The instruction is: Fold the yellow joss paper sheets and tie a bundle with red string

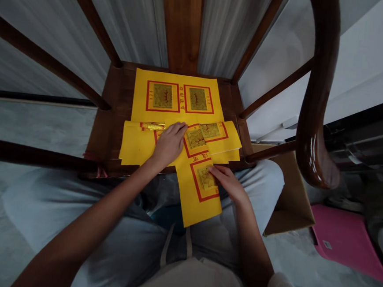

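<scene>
A yellow sheet of joss paper (197, 209) slants from the seat down over its front edge toward my lap, with red frames, printed characters and gold foil squares. My left hand (170, 142) is closed at its upper left edge, fingers pressed together; the thumb is hidden. On the right edge of the same sheet, my right hand (231, 182) pinches it, fingertips over the lower foil square. Beneath lie crosswise yellow papers (133, 147), partly covered. A rolled foil piece (153, 126) shows left of my left hand. Behind them a larger sheet (180, 77) lies flat with two foil squares.
The papers rest on a dark wooden chair seat (105, 123) with slatted back and a curved armrest (317, 96) at right. An open cardboard box (288, 195) stands on the floor beside my right knee, near a pink flat object (343, 239). My legs straddle the chair front.
</scene>
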Available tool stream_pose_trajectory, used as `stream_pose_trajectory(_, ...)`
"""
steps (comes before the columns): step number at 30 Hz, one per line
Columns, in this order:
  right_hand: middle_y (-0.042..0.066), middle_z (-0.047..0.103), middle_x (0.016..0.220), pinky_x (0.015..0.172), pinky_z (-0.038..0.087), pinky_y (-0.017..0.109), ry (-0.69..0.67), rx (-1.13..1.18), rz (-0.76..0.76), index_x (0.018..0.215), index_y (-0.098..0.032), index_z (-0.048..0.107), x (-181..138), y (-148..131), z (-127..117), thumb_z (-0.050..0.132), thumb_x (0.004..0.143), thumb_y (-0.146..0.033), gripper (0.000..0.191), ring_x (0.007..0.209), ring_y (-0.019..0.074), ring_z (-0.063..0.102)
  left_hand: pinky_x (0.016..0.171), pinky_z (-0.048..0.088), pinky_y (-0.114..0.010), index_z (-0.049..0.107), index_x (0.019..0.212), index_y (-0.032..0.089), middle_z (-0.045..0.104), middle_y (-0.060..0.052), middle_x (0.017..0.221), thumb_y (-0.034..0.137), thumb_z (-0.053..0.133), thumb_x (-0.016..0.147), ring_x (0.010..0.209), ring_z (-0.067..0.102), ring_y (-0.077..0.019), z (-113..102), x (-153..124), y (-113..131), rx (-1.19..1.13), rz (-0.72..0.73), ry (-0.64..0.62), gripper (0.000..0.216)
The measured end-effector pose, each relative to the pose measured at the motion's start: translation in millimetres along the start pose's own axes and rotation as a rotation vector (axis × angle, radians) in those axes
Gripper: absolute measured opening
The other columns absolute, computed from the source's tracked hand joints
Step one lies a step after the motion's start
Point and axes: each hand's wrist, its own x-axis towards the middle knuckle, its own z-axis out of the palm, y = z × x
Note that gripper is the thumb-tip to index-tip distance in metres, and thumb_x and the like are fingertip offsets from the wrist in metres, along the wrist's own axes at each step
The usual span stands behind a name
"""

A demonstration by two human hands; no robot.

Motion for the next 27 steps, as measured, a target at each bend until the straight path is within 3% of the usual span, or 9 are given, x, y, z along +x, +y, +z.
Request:
stream_pose_trajectory(3,-0.001,0.067,0.068,0.056,0.042,0.025,-0.037,-0.035,0.002,0.072,-0.018,0.072,3,6,1,0.081,0.072,-0.073,0.056,0.064,0.0139,0.058,0.128,0.038,-0.052,0.057,0.151,0.009,0.057,-0.019,0.155,0.015,0.038,0.101,0.151,0.047,-0.0327,0,0,0,0.008,0.001,-0.001,0.053)
stream_pose_trajectory(9,0.003,0.076,0.078,0.064,0.05,0.027,-0.124,-0.08,0.088,0.083,-0.016,0.078,-2,8,-12,0.081,0.068,-0.08,0.065,0.073,0.0187,0.069,0.127,0.039,-0.052,0.057,0.151,0.009,0.058,-0.018,0.155,0.016,0.035,0.102,0.15,0.048,-0.0323,1,0,0,0.031,0.002,-0.003,0.054)
stream_pose_trajectory(15,0.005,0.08,0.081,0.066,0.053,0.03,-0.187,-0.139,0.176,0.085,-0.016,0.08,-18,21,-22,0.081,0.069,-0.079,0.065,0.077,0.0229,0.074,0.127,0.039,-0.05,0.057,0.15,0.009,0.059,-0.017,0.154,0.016,0.034,0.102,0.15,0.049,-0.0317,2,0,-1,0.043,0.0,0.009,0.054)
stream_pose_trajectory(20,0.005,0.079,0.079,0.068,0.053,0.03,-0.201,-0.106,0.132,0.082,-0.015,0.081,-23,22,-25,0.083,0.07,-0.076,0.062,0.074,0.0204,0.071,0.127,0.04,-0.051,0.059,0.15,0.01,0.06,-0.018,0.153,0.016,0.038,0.101,0.149,0.049,-0.0313,2,1,-1,0.024,0.006,0.021,0.053)
stream_pose_trajectory(27,0.001,0.075,0.073,0.048,0.043,0.025,-0.341,-0.057,0.131,0.102,-0.015,0.082,-34,25,-36,0.086,0.075,-0.064,0.056,0.051,0.0119,0.056,0.125,0.042,-0.053,0.059,0.15,0.009,0.059,-0.019,0.153,0.016,0.038,0.101,0.148,0.05,-0.0329,1,2,0,0.025,0.008,0.014,0.053)
